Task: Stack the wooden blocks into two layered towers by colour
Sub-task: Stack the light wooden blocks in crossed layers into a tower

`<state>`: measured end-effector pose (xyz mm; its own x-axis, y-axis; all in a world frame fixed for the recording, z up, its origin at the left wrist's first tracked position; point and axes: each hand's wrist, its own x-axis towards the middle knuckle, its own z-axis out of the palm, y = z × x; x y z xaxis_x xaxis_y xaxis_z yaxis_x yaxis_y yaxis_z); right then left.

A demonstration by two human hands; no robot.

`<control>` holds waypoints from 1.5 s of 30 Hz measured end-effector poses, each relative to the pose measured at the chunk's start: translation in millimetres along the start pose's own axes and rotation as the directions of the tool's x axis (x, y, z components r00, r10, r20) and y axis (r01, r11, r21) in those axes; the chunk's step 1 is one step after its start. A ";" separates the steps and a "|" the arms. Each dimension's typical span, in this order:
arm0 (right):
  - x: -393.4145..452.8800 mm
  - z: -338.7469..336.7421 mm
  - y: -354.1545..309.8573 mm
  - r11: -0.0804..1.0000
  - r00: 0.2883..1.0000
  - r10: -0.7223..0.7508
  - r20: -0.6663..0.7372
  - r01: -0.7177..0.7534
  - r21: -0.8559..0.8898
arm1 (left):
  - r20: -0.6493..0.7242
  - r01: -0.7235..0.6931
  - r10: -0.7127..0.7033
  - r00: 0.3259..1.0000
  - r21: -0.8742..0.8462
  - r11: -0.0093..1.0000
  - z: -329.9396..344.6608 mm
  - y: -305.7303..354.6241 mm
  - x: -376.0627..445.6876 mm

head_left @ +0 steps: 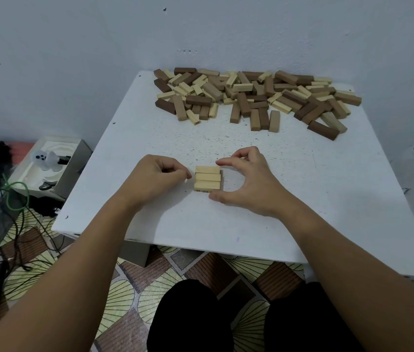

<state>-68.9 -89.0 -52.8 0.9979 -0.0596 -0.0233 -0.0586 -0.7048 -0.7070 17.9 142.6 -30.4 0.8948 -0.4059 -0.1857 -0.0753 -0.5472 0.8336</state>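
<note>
Pale blocks (207,178) form the first tower's layer; left hand (156,176) curled empty, right hand (246,181) spread around them. Next: crosswise blocks from the far pile (251,97).

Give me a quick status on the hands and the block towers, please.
Left hand curled, empty, beside the light stack. Right hand open around it. Three light blocks on top. Loose pile behind, nothing obstructing.

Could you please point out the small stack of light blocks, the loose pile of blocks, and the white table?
stack of light blocks (207,177): head view, top face of its middle block.
pile of blocks (251,96): head view, centre of the heap.
white table (327,199): head view, bare surface right of the stack.
</note>
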 end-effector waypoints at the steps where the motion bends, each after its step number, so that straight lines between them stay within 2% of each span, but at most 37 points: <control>1: -0.5 -1.0 -0.7 1.000 1.000 0.008 0.007 -0.008 0.017 | -0.029 0.005 -0.005 1.000 -0.014 1.000 -0.6 -0.4 -0.3; 6: -1.8 -11.0 0.2 0.993 0.997 0.046 0.064 -0.052 0.104 | -0.142 -0.019 0.010 0.990 -0.062 0.998 -0.7 10.3 2.7; 9: -4.1 -19.5 7.2 0.969 0.997 0.077 -0.032 -0.067 0.237 | -0.276 -0.108 0.091 0.957 -0.044 0.993 6.4 33.7 10.0; 12: -3.5 -34.8 23.6 0.975 0.968 0.106 -0.226 -0.056 0.217 | -0.219 -0.217 0.217 0.951 0.023 0.976 31.4 74.9 22.2; 15: -0.7 -56.6 44.6 0.947 0.945 0.198 -0.262 -0.115 0.300 | -0.120 -0.246 0.243 0.963 -0.016 0.969 69.6 109.1 40.2; 17: -0.6 -72.1 58.6 0.921 0.925 0.253 -0.285 -0.140 0.364 | -0.108 -0.235 0.228 0.968 -0.066 0.970 93.3 117.7 53.8; 19: -1.5 -85.5 71.5 0.918 0.911 0.271 -0.312 -0.147 0.369 | -0.098 -0.230 0.226 0.969 -0.037 0.972 112.4 119.7 66.2; 22: 2.0 -102.1 88.0 0.945 0.897 0.264 -0.354 -0.166 0.283 | -0.055 -0.236 0.245 0.968 0.125 0.964 133.4 119.6 87.9; 26: 19.2 -119.2 107.7 0.974 0.908 0.226 -0.353 -0.199 0.111 | -0.039 -0.295 0.326 0.945 0.338 0.894 150.4 124.5 122.8; 32: 47.7 -129.1 125.6 0.979 0.939 0.153 -0.307 -0.187 -0.084 | 0.083 -0.248 0.276 0.958 0.723 0.644 170.7 143.5 168.2; 34: 56.1 -128.4 129.7 0.972 0.946 0.145 -0.291 -0.191 -0.137 | 0.100 -0.259 0.288 0.952 0.763 0.592 173.4 140.3 179.4; 39: 80.1 -125.6 128.7 0.891 0.948 0.141 -0.285 -0.247 -0.380 | 0.044 -0.251 0.354 0.934 0.786 0.565 164.9 129.1 192.0; 42: 92.6 -121.1 121.1 0.831 0.942 0.161 -0.296 -0.291 -0.474 | 0.013 -0.211 0.330 0.944 0.794 0.570 161.9 127.0 198.6; 45: 97.5 -118.9 116.3 0.804 0.939 0.173 -0.299 -0.310 -0.508 | 0.036 -0.196 0.296 0.955 0.823 0.533 165.4 131.9 200.8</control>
<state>18.5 -260.9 -53.2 0.9188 -0.3890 0.0668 -0.3694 -0.9071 -0.2019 114.8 -132.1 -43.8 0.8163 -0.5754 0.0508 -0.5776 -0.8146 0.0527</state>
